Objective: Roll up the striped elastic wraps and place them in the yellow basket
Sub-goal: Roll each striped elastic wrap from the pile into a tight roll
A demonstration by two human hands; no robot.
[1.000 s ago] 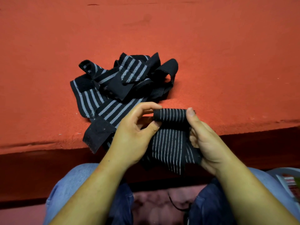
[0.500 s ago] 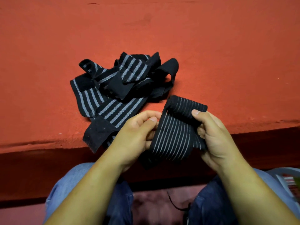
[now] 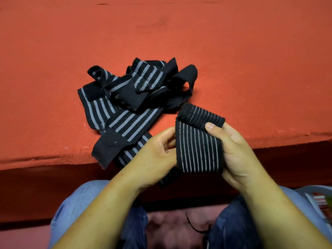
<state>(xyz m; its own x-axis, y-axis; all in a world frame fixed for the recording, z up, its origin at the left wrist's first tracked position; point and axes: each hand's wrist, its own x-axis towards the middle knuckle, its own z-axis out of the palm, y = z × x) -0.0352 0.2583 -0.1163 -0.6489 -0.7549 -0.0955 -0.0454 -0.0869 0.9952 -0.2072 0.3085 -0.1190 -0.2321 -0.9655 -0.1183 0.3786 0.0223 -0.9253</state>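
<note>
Knees in blue jeans fill the 6 o'clock edge of the view. A pale plastic rim shows at 4 o'clock, cut by the frame; what it belongs to cannot be told.

Above the knees, both hands hold one striped wrap in the air, just in front of the desk's near edge. The left hand has its grip clamped on the wrap's 9 o'clock edge, fingers curled onto the fabric. The right hand has its grip clamped on the 3 o'clock edge, with the thumb pressed on the front face and the fingers behind. The wrap's far end is turned over into a short roll at 12 o'clock, just above that thumb. The lower part hangs flat, stripes running vertically.

At 10 o'clock from the hands, a loose pile of wraps lies on the red desk, tangled and unrolled. One black end overhangs the near edge, beside the left hand.
</note>
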